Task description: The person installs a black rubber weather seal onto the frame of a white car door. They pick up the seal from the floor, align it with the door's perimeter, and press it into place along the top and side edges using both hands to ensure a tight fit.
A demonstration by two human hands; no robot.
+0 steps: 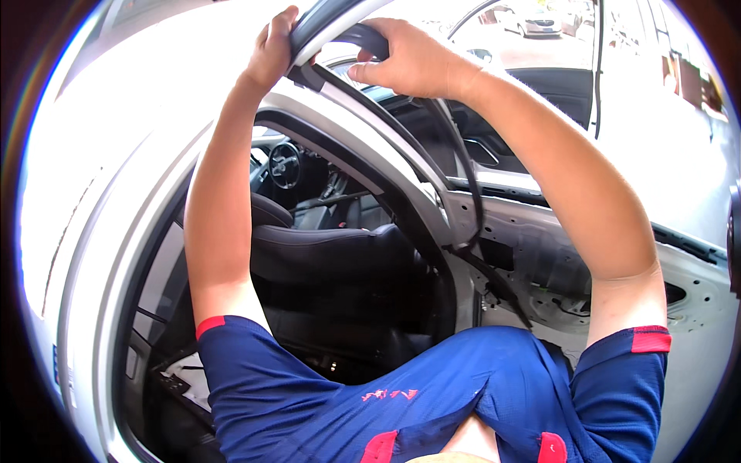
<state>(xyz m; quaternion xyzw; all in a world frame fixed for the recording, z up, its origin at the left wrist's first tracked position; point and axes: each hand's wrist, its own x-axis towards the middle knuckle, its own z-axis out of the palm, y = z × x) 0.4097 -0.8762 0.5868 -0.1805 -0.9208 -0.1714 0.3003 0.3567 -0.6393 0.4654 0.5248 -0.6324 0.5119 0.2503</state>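
My left hand [270,52] is raised high and closed round the outer side of the upper corner of a white car door's window frame [328,27]. Just to its right, my right hand [413,60] curls its fingers round a black rubber door seal [363,37] at that same corner. The thumb points left, below the strip. A loose length of black seal [467,166] hangs in a curve down the window opening and trails over the door's lower part. Some fingertips of both hands are hidden behind the frame and strip.
The door's bare inner metal panel [540,266] has holes in it and stands open at right. Through the car's doorway show a dark seat [332,255] and a steering wheel [285,165]. Another open door [532,108] stands beyond, and a parked car [538,21] farther off.
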